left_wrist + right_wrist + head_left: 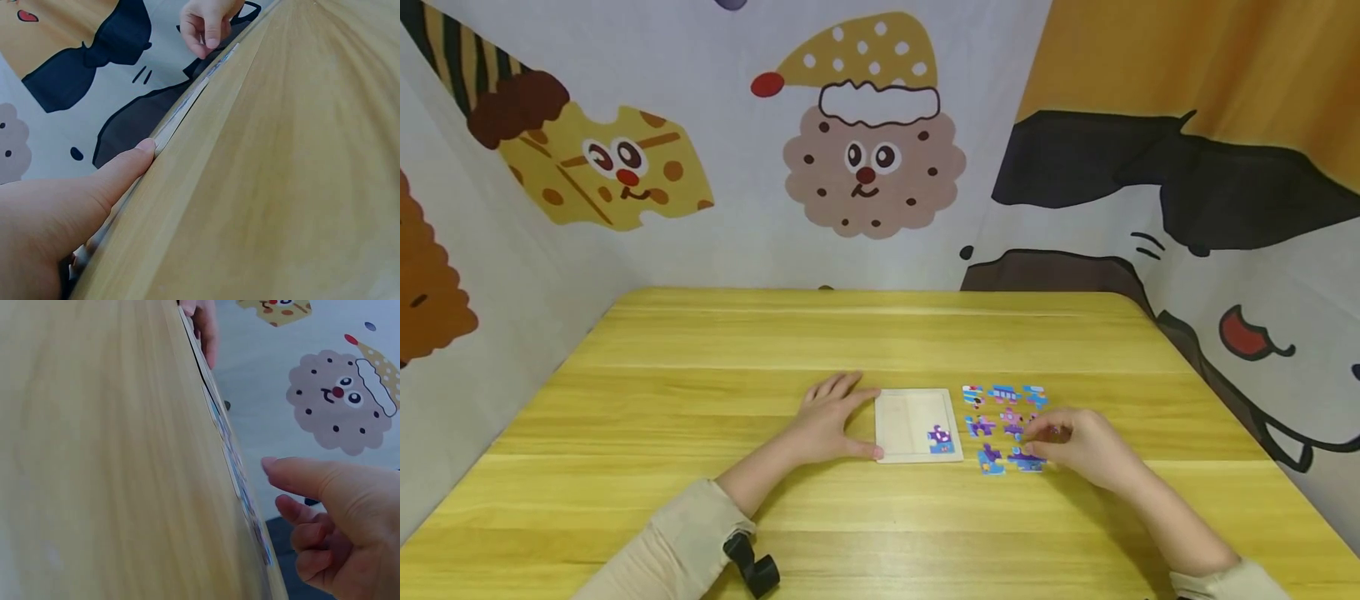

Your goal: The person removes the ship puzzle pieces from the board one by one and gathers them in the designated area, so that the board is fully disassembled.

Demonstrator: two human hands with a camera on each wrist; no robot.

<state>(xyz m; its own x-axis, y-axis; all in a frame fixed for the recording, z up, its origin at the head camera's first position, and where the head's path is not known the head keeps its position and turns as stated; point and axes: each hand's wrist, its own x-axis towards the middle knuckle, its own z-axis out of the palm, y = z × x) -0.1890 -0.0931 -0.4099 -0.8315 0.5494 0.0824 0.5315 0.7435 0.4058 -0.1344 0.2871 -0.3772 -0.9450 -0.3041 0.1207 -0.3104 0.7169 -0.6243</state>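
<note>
My left hand (823, 421) touches the left side of a small square wooden puzzle tray (880, 425), thumb at its near corner and index finger at its far corner. In the left wrist view, the thumb (122, 169) lies against the tray's edge. One purple and blue jigsaw piece (941, 440) sits in the tray's near right corner. Over the right part of the loose jigsaw pieces (989, 460) hovers my right hand (1090, 446), fingers bent and thumb apart from them. The right wrist view shows nothing between thumb and fingers (309, 534). It hides some pieces in the head view.
The loose pieces lie spread in rough rows right of the tray on a wooden table (737, 350). A printed cloth (722, 250) with cartoon figures hangs behind the table. A black strap (752, 567) hangs at the left sleeve.
</note>
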